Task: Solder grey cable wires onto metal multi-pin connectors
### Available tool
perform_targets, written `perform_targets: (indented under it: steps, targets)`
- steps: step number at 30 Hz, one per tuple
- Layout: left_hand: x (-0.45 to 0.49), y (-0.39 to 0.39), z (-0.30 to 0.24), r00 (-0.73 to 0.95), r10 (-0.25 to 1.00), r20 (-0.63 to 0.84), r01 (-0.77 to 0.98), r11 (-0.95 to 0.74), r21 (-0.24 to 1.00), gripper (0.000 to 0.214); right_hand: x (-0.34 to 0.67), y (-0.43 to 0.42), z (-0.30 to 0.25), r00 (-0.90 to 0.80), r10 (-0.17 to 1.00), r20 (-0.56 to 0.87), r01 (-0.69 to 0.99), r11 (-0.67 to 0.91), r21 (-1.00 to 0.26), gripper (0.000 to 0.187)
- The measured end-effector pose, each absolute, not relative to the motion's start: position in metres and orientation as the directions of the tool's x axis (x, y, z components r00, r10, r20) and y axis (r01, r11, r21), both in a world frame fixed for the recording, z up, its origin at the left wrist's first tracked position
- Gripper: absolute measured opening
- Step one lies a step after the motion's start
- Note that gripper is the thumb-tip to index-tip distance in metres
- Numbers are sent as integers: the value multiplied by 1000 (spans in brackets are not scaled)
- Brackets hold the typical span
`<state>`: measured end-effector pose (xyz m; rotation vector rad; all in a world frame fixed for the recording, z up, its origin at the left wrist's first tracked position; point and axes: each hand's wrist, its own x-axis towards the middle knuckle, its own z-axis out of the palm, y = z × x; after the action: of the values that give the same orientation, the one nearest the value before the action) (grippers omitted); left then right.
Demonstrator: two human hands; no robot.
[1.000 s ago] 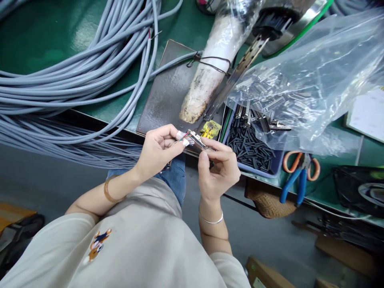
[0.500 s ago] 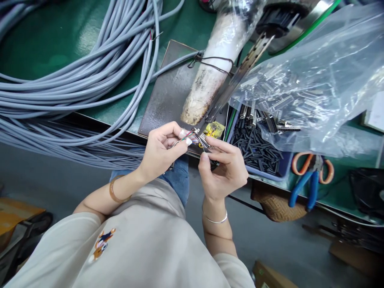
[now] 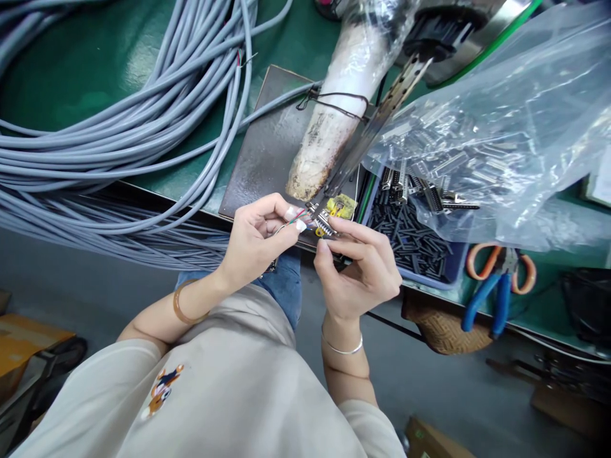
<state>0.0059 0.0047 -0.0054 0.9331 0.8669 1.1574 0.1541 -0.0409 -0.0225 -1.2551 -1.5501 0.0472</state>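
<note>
Grey cable coil (image 3: 86,146) spills over the bench (image 3: 52,95) edge. Left hand's (image 3: 252,235) fingers are pinched on thin coloured wires (image 3: 296,217); connector (image 3: 322,220) is between both hands, around the front edge. Right hand's (image 3: 363,270) fingers are at its right end, can't tell if gripping. Blue tray (image 3: 434,282) crowds that side, then blue-handled pliers (image 3: 502,302) poke past the edge.

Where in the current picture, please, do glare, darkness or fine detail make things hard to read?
Head view: bright streaks of glare cross the clear plastic bag; head view: a pale reflection lies on the green tabletop; head view: the right edge falls dark, and the fine wires at the left hand are too small to count.
</note>
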Motion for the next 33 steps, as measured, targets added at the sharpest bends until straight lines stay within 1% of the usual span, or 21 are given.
perform_targets:
  steps: [5,11,15,18,21,28,33]
  targets:
    - [5,6,-5,193,974,-121,-325,179,929,28,155,-41,-26,139,708,692,669,448,-593,13]
    - [6,7,-2,163,981,-104,-328,153,932,22,154,-37,-24,131,712,690,668,451,-592,15]
    - [5,4,-2,136,987,-85,-314,125,941,15,153,-38,-23,111,691,714,692,462,-555,19]
    - [5,3,-3,137,984,-115,-276,149,949,15,154,-41,-26,93,681,727,711,466,-527,16]
    - [5,2,-4,139,980,-144,-255,176,951,15,154,-42,-29,100,685,722,713,457,-532,15]
    - [7,1,-1,110,991,-77,-251,102,963,13,152,-41,-23,127,688,715,719,432,-544,20]
    - [7,2,0,118,990,-72,-262,101,960,12,151,-43,-23,131,664,736,730,438,-525,16]
